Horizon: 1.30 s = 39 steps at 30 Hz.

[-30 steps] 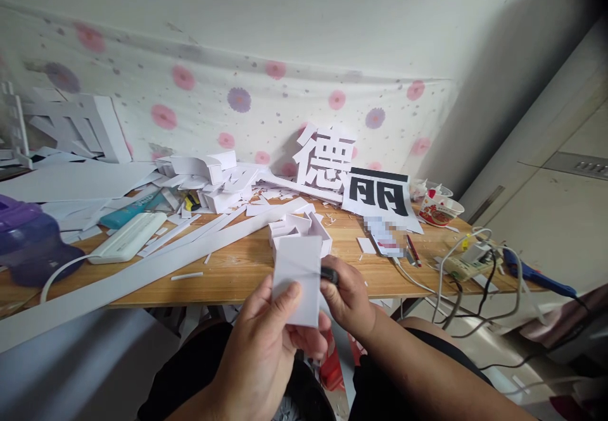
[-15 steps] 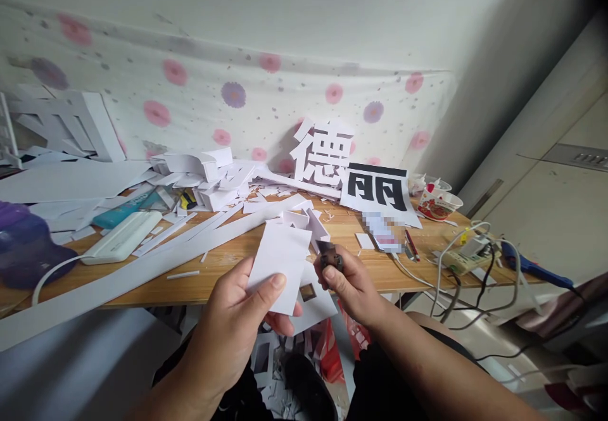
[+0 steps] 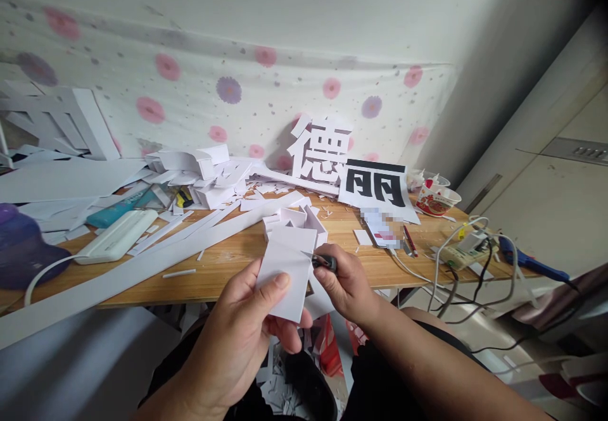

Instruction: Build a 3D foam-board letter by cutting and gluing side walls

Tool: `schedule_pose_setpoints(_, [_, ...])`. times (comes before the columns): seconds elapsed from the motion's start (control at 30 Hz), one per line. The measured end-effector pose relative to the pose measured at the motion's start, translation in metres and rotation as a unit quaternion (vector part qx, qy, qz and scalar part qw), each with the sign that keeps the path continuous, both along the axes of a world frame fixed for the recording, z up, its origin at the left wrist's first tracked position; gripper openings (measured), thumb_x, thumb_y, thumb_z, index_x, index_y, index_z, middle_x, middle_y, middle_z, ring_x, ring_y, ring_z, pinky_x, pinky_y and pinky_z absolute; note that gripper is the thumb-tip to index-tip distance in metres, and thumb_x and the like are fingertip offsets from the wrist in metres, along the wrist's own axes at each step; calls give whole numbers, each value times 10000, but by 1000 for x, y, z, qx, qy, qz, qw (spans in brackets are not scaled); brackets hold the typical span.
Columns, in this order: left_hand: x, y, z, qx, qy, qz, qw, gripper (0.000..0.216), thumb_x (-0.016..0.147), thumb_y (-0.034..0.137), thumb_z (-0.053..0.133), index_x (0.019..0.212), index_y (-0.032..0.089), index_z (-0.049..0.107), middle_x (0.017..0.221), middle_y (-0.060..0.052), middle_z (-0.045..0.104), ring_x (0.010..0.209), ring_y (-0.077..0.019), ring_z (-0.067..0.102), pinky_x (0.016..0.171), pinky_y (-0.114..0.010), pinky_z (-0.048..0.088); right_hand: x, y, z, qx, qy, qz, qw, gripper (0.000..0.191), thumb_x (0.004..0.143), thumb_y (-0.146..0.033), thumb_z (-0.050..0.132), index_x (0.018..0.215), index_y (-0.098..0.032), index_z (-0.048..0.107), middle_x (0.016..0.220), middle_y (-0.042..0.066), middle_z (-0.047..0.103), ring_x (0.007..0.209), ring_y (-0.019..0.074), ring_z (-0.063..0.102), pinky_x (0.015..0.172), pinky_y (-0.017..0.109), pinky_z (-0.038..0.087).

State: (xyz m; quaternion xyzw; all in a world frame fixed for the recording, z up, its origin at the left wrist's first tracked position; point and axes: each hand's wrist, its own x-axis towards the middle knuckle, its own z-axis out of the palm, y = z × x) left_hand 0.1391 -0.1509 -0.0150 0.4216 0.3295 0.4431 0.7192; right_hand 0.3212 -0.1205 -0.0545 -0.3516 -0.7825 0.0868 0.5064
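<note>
My left hand (image 3: pixel 247 332) pinches a white rectangular piece of card (image 3: pixel 285 269) in front of the table edge, thumb on its front face. My right hand (image 3: pixel 346 285) is closed on a small dark cutting tool (image 3: pixel 325 263); its tip meets the card's right edge. Just behind the card, a small white folded paper box shape (image 3: pixel 297 219) sits on the wooden table (image 3: pixel 228 263).
Long white strips (image 3: pixel 142 263) and heaps of paper offcuts (image 3: pixel 209 177) cover the table's left and middle. White cut-out characters (image 3: pixel 320 149) and a printed sheet (image 3: pixel 377 187) lean at the back. A bowl (image 3: pixel 437 199), power strip with cables (image 3: pixel 468 253) and blue tool (image 3: pixel 532 266) lie right.
The card has swung from tilted back to nearly upright. My right hand came down from a raised position and brought the tool's tip against the card's right edge.
</note>
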Motion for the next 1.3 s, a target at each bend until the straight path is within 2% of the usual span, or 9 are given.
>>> schedule_pose_setpoints(0.23, [1,-4,-2,-27,-36,-23,999,217,827,358,640,893,156,595,609,-77,695,394,-94,562,406,-132,425,-1,1,-2,29,-11,-20,999,199,967,-386,415,947,-214,512,719,14,586,610,143,555,554,253,449])
schedule_pose_setpoints(0.57, [4,-8,2,-40,-18,-33,999,313,765,405,701,929,154,613,572,-71,677,375,-109,545,386,-158,430,-3,3,-5,50,-30,-12,998,230,977,-426,391,955,-225,503,672,5,585,574,152,554,532,258,428])
schedule_pose_setpoints(0.73, [1,-11,0,-48,-16,-43,998,328,781,423,683,953,153,610,590,-80,684,382,-104,545,393,-154,427,-5,5,-11,40,-31,-6,999,188,965,-396,418,951,-230,505,693,-3,587,582,147,547,542,261,433])
schedule_pose_setpoints(0.93, [-1,-11,-4,-46,-19,-53,997,302,817,410,645,959,148,596,602,-87,688,394,-102,561,403,-143,420,-6,7,-15,35,-24,2,999,234,974,-432,399,937,-226,504,717,5,589,596,144,544,538,255,433])
schedule_pose_setpoints(1.3, [11,3,1,-19,-71,55,996,219,796,319,675,915,151,601,609,-29,663,441,-109,579,423,-166,456,-20,3,-4,-29,73,-55,995,235,948,-415,471,884,-210,569,712,12,630,615,143,590,555,245,463])
